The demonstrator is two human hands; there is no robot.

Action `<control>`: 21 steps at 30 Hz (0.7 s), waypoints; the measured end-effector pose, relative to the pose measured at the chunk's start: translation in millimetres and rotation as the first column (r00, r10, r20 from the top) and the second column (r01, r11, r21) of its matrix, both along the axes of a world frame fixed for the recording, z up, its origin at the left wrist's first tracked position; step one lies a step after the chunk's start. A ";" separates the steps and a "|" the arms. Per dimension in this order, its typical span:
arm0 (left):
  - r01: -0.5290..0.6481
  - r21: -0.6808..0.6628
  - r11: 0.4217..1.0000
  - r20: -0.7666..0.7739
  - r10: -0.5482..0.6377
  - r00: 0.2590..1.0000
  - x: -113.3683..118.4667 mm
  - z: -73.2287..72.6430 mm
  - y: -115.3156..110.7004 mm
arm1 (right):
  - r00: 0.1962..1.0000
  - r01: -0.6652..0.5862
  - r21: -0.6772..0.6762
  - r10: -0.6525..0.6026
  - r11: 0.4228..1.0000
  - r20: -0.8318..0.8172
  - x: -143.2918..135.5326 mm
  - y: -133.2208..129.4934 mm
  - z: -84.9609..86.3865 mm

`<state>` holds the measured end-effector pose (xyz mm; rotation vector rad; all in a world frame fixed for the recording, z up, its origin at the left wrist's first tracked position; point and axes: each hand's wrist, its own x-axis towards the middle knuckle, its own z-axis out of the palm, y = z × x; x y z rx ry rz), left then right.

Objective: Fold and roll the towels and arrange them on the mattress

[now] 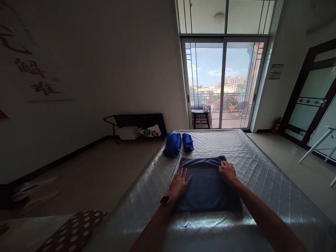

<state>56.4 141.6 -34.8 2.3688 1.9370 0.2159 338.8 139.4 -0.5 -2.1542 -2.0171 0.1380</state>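
Note:
A dark blue cloth [204, 190], roughly square, lies flat on a silvery quilted mattress [262, 182]. My left hand [180, 182] rests on the cloth's left edge with its fingers spread, and there is a watch on that wrist. At the cloth's upper right corner, my right hand [227, 170] lies palm down with the fingers slightly apart. Beyond the cloth, toward the far left of the mattress, sit two bright blue folded bundles, a larger one [172, 144] and a smaller one [188, 142]. Neither hand touches them.
A dark low rack [139, 120] holding a white box and a bag stands by the left wall. Brown polka-dot fabric [75, 229] is at the lower left. Sliding glass doors [223, 84] stand beyond the mattress; a white-legged piece of furniture [316, 145] is at the right.

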 end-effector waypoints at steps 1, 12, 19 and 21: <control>0.000 -0.007 1.000 0.001 0.000 1.000 0.1 -0.3 -1.2 | 1.000 -0.011 0.005 0.011 1.000 -0.006 1.5 7.5 3.0; 0.087 0.103 0.991 -0.078 -0.079 0.994 38.1 14.4 30.9 | 0.999 -0.032 -0.020 0.031 0.999 -0.034 13.1 35.4 -14.8; 0.388 0.077 0.919 0.014 -0.390 0.921 146.1 7.7 61.3 | 0.999 -0.041 -0.009 0.041 0.999 -0.026 13.6 38.5 -19.3; 0.336 0.070 0.939 0.019 -0.338 0.941 134.7 2.1 67.0 | 0.999 -0.038 -0.004 0.038 0.999 -0.029 13.9 38.7 -20.1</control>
